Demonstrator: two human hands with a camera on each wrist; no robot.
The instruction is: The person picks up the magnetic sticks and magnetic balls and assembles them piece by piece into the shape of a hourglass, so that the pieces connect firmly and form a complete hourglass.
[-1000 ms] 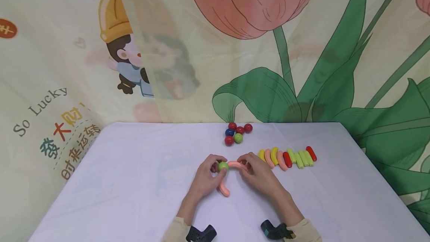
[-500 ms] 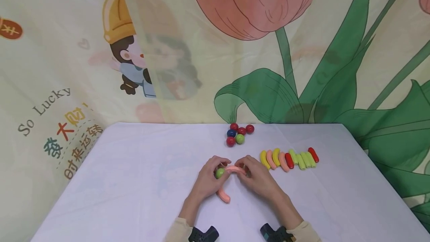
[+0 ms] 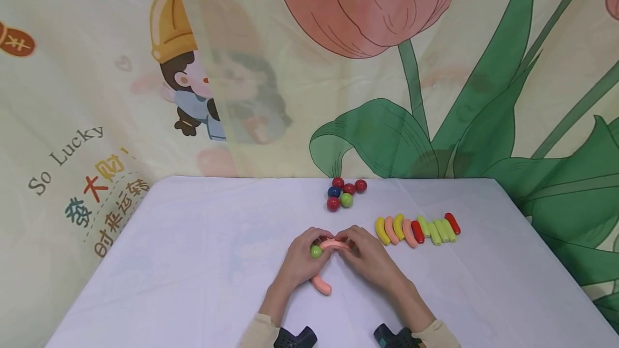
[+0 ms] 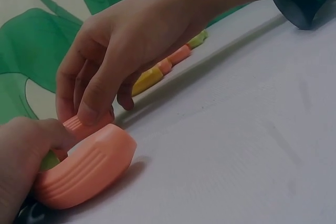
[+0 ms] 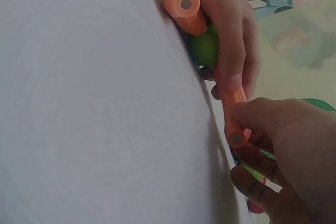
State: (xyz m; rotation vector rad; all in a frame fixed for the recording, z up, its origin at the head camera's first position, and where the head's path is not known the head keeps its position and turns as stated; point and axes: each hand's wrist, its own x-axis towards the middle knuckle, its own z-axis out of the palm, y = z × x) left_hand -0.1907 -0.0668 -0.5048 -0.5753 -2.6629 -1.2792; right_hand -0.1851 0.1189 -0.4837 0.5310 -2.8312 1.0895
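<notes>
Right now my left hand (image 3: 301, 262) is curled around the green ball (image 3: 316, 252) and the nearer pink curved piece (image 3: 321, 284), whose free end pokes out toward six o'clock from under the palm. My right hand (image 3: 368, 255) pinches the second pink curved piece (image 3: 333, 244) between thumb and fingertips and holds its end against the green ball; in the right wrist view that piece runs from the ball down into my right fingers. Whether the joint is fully seated I cannot tell, as the fingers cover it. Together the two pink pieces and the ball form an arc near the middle of the tabletop (image 3: 193, 262), slightly toward six o'clock.

Moving outward, at about two o'clock from my hands lies a row of curved pieces (image 3: 417, 229), yellow, pink, red and pale green, side by side and touching. At twelve o'clock, near the far edge, sits a cluster of balls (image 3: 345, 194): several red, one blue, one green, packed against each other. Behind the tabletop hangs a printed cloth backdrop (image 3: 367, 69) with a big tulip and a cartoon figure.

Judging by this, the build is at an early stage: only two pieces and one ball are in the chain, while the whole row and the ball cluster lie untouched, well apart from my hands.
</notes>
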